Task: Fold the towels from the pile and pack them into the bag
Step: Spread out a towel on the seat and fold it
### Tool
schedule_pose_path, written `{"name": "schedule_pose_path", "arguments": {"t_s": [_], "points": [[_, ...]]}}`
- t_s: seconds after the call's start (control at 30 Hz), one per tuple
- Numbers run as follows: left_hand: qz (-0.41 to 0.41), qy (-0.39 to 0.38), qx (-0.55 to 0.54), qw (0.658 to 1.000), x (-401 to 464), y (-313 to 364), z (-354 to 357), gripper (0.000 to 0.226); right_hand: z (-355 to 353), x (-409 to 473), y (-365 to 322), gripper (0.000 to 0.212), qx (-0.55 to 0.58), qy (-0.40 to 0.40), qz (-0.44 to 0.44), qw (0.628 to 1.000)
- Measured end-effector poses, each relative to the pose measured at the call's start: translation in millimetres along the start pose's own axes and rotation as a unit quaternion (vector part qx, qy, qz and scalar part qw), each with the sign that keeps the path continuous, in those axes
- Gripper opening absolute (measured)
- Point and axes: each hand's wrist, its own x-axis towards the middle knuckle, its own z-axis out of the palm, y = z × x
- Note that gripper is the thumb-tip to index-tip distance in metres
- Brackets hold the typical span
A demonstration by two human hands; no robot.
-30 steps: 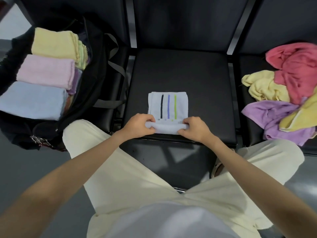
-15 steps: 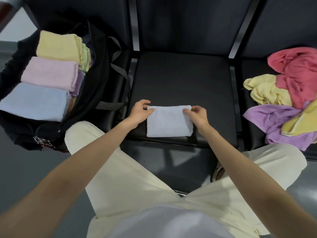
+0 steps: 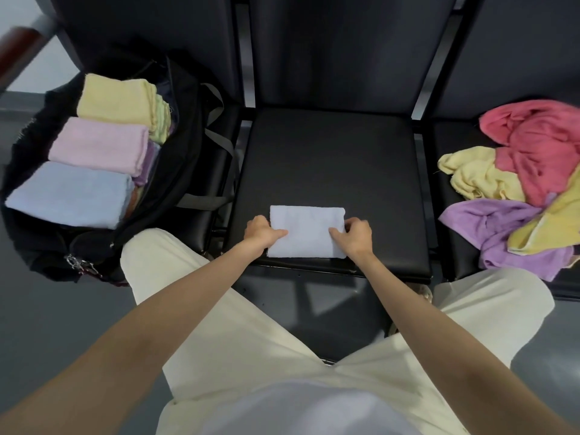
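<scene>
A small white towel [image 3: 307,231], folded into a rectangle, lies on the middle black seat [image 3: 329,158] near its front edge. My left hand [image 3: 262,235] holds its left edge, with curled fingers lying over the top. At the right edge my right hand [image 3: 354,236] grips it the same way. On the left stands the open black bag [image 3: 185,146], which holds folded yellow [image 3: 117,100], pink [image 3: 99,146] and light blue [image 3: 67,194] towels. The unfolded pile on the right seat has red [image 3: 533,142], yellow [image 3: 477,172] and purple [image 3: 499,233] towels.
The three black seats share dark backrests behind them. The bag's grey straps [image 3: 216,142] hang over the gap between the left and middle seats. My legs in cream trousers [image 3: 251,334] straddle the middle seat's front edge. Grey floor lies below.
The near end of the towel was folded away over the striped face, which is now hidden. Both hands then slid from the far corners back to the towel's side edges.
</scene>
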Motion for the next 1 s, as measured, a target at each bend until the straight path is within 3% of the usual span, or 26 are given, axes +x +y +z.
{"name": "schedule_pose_path", "arguments": {"t_s": [0.17,0.37,0.43,0.53,0.63,0.67,0.77,1.0], "points": [[-0.006,0.003,0.015,1.000,9.1,0.7,2.5,0.043,-5.3,-8.4,-12.0,0.022,0.032,-0.020,0.004,0.999],[0.046,0.033,-0.061,0.997,8.1,29.9,-48.8,0.022,-2.3,1.6,-62.2,0.018,0.154,-0.002,-0.015,0.988],[0.074,0.069,-0.062,0.993,13.7,40.3,-85.7,0.019,1.5,7.4,-98.7,0.018,0.186,-0.015,-0.045,0.981],[0.110,0.120,-0.037,0.986,25.1,52.8,-152.3,0.030,12.9,14.3,-164.7,0.018,0.219,-0.042,-0.090,0.971],[0.134,0.177,-0.034,0.974,33.6,62.9,-221.2,0.022,32.6,18.3,-233.2,0.018,0.247,-0.070,-0.124,0.958],[0.133,0.200,-0.028,0.970,38.2,64.1,-243.1,0.032,40.8,19.7,-255.1,0.019,0.254,-0.079,-0.136,0.954],[0.135,0.240,-0.019,0.961,55.0,61.6,-306.6,0.019,65.8,25.9,-317.5,0.021,0.251,-0.104,-0.170,0.947],[0.156,0.343,0.016,0.926,110.9,51.8,-412.1,0.018,122.3,52.2,-430.4,0.020,0.210,-0.123,-0.230,0.942]]}}
